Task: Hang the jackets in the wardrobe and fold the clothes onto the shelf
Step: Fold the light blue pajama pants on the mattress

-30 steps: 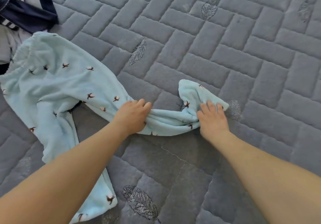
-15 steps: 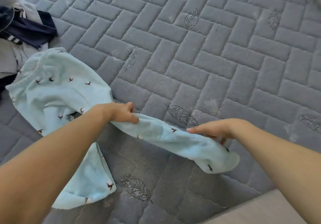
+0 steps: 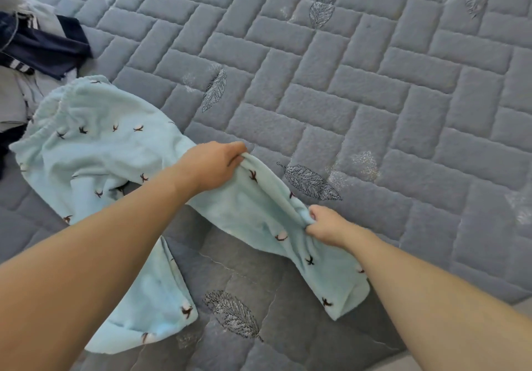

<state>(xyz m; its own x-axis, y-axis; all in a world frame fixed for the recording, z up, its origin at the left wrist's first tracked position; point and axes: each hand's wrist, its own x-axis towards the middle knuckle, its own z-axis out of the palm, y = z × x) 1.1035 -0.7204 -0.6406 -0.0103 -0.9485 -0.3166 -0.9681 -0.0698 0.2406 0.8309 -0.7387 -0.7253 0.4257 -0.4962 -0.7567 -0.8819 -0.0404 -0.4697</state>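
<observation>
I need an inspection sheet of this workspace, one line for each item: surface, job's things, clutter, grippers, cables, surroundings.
Surface: grey quilted mattress cover with leaf embroidery.
Job's things: light blue pyjama trousers spread out, one leg held up.
Clutter: pile of dark and grey clothes at the far left.
Grippers: left hand and right hand both grip the same leg's edge.
Cables: nothing seen.
Surroundings: pale floor strip at the near edge.

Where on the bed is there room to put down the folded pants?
The quilt lies bare beyond the right hand, past the leaf patterns. The left side is crowded: light blue pants and the clothes pile.
</observation>
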